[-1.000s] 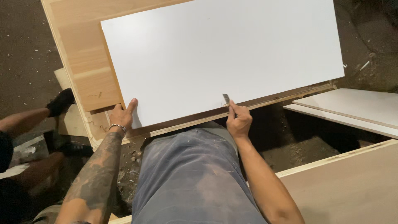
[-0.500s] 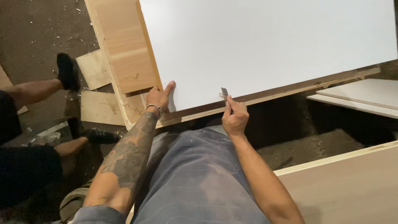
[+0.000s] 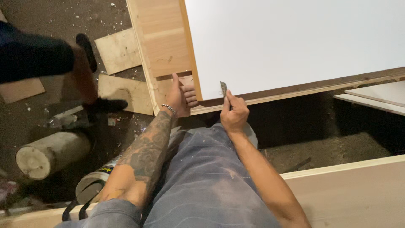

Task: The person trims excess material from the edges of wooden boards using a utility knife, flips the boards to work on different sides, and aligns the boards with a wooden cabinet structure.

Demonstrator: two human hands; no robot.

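Observation:
A large white laminate sheet [image 3: 295, 42] lies on a light wooden panel [image 3: 166, 46]. My left hand [image 3: 182, 96] rests on the panel at the sheet's near left corner, fingers tucked under the sheet's edge. My right hand [image 3: 233, 113] pinches a small flat metal blade [image 3: 223, 88] upright against the sheet's near edge, just right of that corner. My grey trousers [image 3: 202, 181] fill the foreground.
Another person's legs and dark shoes [image 3: 103, 105] stand at the left on a dirty floor with wood offcuts [image 3: 120, 90]. A log section [image 3: 50, 154] and a cylindrical can [image 3: 95, 183] lie lower left. White boards [image 3: 375, 99] lie at right; a pale panel [image 3: 350, 194] lower right.
The view has shifted right along the board, bringing the sheet's left corner close to both hands. My left hand slid up to the corner. The other person's legs moved at the left.

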